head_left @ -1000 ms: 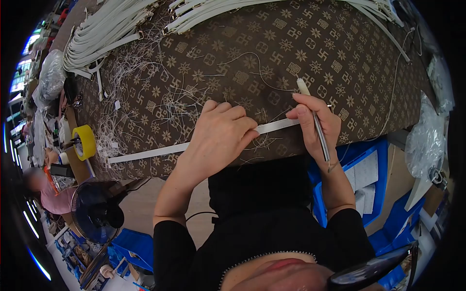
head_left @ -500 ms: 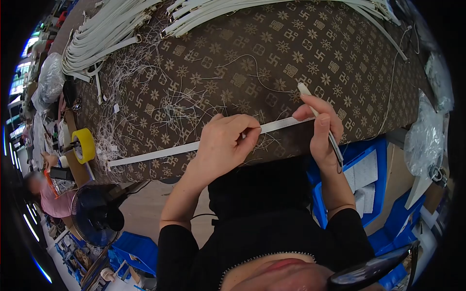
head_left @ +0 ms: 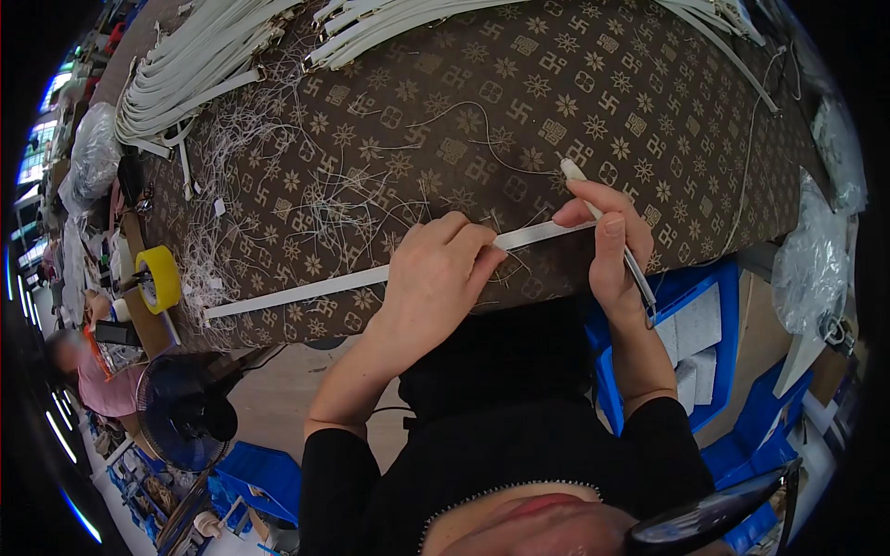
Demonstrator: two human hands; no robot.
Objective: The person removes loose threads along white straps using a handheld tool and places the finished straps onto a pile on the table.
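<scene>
The white strap lies left to right along the near side of the patterned cloth, its right part angled away from the body. The left hand pinches it mid-length; the right hand, loosely curled round a slim tool, is nearer its right end.

Figure: brown patterned desk cloth, toward 12 o'clock, bearing repeated hooked-cross signs among flower motifs and square emblems too small to decipher. No words, brands or numbers can be read.
</scene>
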